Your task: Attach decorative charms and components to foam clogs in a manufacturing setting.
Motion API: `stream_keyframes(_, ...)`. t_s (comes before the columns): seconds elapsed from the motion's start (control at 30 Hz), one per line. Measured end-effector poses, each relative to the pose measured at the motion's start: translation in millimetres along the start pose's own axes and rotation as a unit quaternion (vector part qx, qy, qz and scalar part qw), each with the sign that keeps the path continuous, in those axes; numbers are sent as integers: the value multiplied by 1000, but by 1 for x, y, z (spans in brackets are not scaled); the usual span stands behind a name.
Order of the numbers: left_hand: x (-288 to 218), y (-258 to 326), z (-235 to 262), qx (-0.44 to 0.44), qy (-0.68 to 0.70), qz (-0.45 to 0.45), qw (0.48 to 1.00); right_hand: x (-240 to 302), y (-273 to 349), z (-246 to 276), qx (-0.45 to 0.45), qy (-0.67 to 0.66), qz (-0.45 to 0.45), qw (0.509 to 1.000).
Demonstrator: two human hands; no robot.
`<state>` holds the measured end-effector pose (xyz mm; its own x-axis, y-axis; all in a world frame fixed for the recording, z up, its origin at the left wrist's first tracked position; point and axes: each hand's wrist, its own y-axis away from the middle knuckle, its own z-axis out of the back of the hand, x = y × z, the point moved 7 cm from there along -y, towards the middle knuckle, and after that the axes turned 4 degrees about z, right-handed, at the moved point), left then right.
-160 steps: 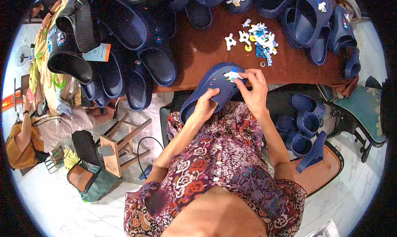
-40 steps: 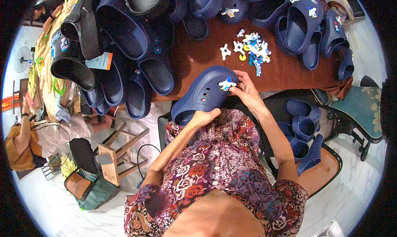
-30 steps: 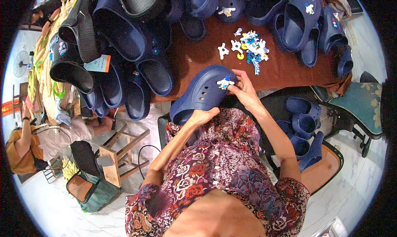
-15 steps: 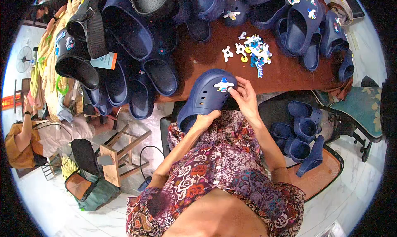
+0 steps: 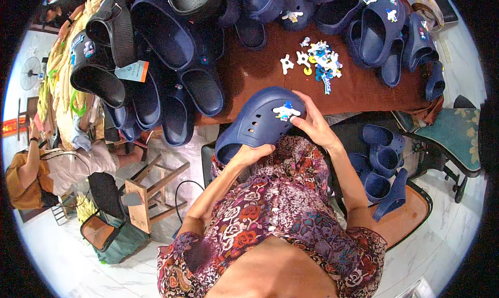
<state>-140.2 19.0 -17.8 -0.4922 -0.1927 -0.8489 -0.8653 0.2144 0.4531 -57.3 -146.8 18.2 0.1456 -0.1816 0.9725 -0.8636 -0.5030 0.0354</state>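
Nearest, the person's 2 forearms rise from a patterned floral top toward a navy clog (image 5: 257, 122) held just in front of the chest, short of the table edge. The left hand (image 5: 253, 153) is clenched around the heel end from below, fingers curled under the rim, steadying the shoe with its toe tilted up and to the right. The right hand (image 5: 313, 125) is partly open, its fingertips (image 5: 294, 119) pressing at a small white-and-blue charm (image 5: 286, 111) that sits on the perforated upper. By the look of it, the step in hand is seating this charm into 1 of the holes; the next move likely calls for a firm push with the thumb while the left hand braces against it.

Beyond, on the brown table (image 5: 358, 92), a loose heap of charms (image 5: 318, 61) lies within reach of the right hand. Farther off, piles of dark clogs (image 5: 171, 48) crowd the table's left and far edges, and more navy clogs (image 5: 382, 163) sit low at the right beside a chair.
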Motion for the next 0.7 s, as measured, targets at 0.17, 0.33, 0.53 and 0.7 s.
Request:
stream_keyframes(0.17, -23, 1, -13, -21, -156, -54, 986, 1, 2, -6, -22, 4, -7, 1000)
stream_keyframes(0.33, -40, 2, -29, -52, -271, -167, 947, -21, 6, -1, -79, 19, 34, 996)
stream_keyframes(0.53, -2, -3, -8, -95, -83, -73, 989, -31, 6, -2, -114, 31, -3, 993)
stream_keyframes(0.7, 21, -13, -10, -93, 136, 39, 986, -25, -2, 9, -91, -8, -57, 994)
